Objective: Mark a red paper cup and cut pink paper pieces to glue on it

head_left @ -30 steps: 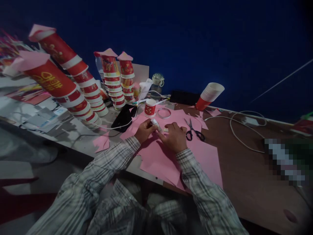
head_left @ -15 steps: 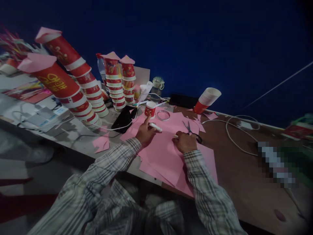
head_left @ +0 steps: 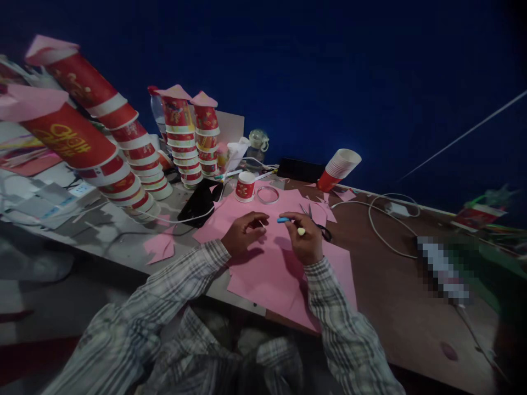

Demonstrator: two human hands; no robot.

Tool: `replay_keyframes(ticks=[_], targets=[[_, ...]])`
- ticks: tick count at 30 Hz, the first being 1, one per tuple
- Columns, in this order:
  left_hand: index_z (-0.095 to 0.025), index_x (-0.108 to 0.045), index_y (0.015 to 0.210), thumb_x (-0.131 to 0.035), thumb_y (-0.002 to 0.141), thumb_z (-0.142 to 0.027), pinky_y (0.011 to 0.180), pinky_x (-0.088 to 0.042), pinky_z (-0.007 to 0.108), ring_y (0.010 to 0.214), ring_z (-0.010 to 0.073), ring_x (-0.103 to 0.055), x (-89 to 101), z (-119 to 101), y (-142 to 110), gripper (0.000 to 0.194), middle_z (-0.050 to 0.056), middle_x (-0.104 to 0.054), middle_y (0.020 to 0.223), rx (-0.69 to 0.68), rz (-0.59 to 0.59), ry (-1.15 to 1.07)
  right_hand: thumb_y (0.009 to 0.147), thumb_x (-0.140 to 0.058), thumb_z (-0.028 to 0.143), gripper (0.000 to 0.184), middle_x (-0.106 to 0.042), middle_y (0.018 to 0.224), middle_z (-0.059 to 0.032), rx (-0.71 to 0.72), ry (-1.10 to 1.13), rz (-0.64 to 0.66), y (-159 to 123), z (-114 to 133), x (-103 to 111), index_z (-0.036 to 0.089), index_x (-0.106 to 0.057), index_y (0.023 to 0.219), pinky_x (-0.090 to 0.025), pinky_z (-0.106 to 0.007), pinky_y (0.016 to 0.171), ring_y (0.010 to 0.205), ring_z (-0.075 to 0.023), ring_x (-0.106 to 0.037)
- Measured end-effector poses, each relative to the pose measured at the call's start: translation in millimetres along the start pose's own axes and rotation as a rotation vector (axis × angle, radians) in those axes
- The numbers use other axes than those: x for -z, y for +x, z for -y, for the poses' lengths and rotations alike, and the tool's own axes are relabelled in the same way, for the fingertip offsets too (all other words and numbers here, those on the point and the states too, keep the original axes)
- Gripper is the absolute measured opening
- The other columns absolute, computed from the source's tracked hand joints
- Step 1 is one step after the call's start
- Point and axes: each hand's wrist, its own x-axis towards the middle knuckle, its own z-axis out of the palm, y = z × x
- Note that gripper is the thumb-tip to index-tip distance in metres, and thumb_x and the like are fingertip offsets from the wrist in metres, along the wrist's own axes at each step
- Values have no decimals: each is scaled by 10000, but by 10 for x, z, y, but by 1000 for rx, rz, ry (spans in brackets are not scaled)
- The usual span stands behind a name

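My left hand (head_left: 246, 234) hovers over the pink paper sheets (head_left: 263, 274). Its fingers are curved and apart, and I see nothing between them. To its right, my right hand (head_left: 307, 238) pinches a small blue object (head_left: 283, 220) between thumb and fingertips. A pale rounded end (head_left: 302, 231) also pokes out at that hand; I cannot tell whether both belong to one thing. Scissors (head_left: 325, 232) with dark handles lie just beyond the right hand, partly hidden by it. A red and white paper cup (head_left: 246, 187) stands upright past the left hand, beside a clear tape ring (head_left: 268, 195).
Several red cup towers (head_left: 181, 137) with pink paper cones stand at the left. A black phone-like object (head_left: 200, 206) lies near them. A tilted cup stack (head_left: 340, 169) is at the back. A white cable (head_left: 370, 214) loops over the brown tabletop (head_left: 387, 307). Pink scraps (head_left: 160, 247) lie left.
The white stick that was in my left hand is gone from it, and its fingers have spread. My right hand has lifted and turned, now showing the blue object. The view has shifted slightly.
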Motion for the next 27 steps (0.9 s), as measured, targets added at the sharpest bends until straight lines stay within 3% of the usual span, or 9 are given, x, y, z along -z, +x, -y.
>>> replay_keyframes(ticks=[3, 7, 10, 13, 15, 19, 24, 27], targets=[[-174, -618, 1129, -743, 773, -430, 650, -545, 304, 663, 136, -638, -56, -28, -22, 456, 49, -666, 890, 153, 99, -278, 914, -551, 329, 203, -716, 993, -98, 75, 114, 63, -77, 82, -119, 207, -704, 968, -521, -355, 760, 857, -203, -651], [-142, -644, 916, -748, 765, -464, 546, -481, 242, 545, 97, -572, -34, -74, -10, 371, -5, -621, 669, 228, 116, -341, 884, -582, 332, 200, -641, 965, -99, 117, 153, 95, -114, 136, -197, 205, -724, 948, -524, -379, 721, 842, -209, -623], [-134, -652, 859, -777, 736, -433, 523, -449, 227, 513, 73, -540, -6, -90, 3, 347, -8, -629, 675, 255, 93, -375, 884, -570, 421, 273, -615, 939, -89, 41, 229, -69, -57, 144, -123, 209, -717, 974, -520, -387, 718, 829, -209, -612], [-134, -669, 864, -808, 700, -405, 590, -480, 236, 584, 82, -570, -4, -67, 8, 346, 5, -653, 718, 283, 63, -412, 918, -378, 612, 509, -615, 871, -72, -157, 518, -326, 40, 116, -3, 206, -685, 904, -509, -341, 648, 738, -175, -608], [-137, -677, 866, -818, 687, -395, 613, -485, 235, 625, 90, -584, -12, -46, 8, 344, 14, -666, 734, 306, 55, -403, 896, -301, 711, 635, -593, 700, -39, -315, 701, -391, 85, 84, 44, 193, -652, 788, -452, -276, 523, 580, -135, -555], [-137, -682, 852, -810, 696, -376, 618, -489, 235, 627, 89, -583, -22, -38, 10, 313, 14, -665, 729, 319, 61, -357, 832, -408, 772, 637, -535, 488, 26, -511, 808, -395, 77, 57, 11, 181, -600, 693, -195, -200, 350, 337, -50, -277], [-133, -673, 858, -792, 710, -380, 599, -501, 253, 584, 88, -573, -18, -40, 24, 311, 9, -660, 710, 289, 93, -371, 851, -507, 681, 553, -394, 375, 70, -458, 785, -309, -9, 118, -88, 177, -608, 645, -212, -190, 358, 341, -62, -322], [-134, -674, 853, -796, 700, -383, 578, -496, 253, 569, 89, -566, -18, -25, 28, 317, 13, -663, 704, 276, 85, -382, 871, -505, 647, 531, -386, 372, 70, -451, 765, -267, -38, 137, -108, 175, -626, 659, -224, -192, 365, 349, -66, -340]])
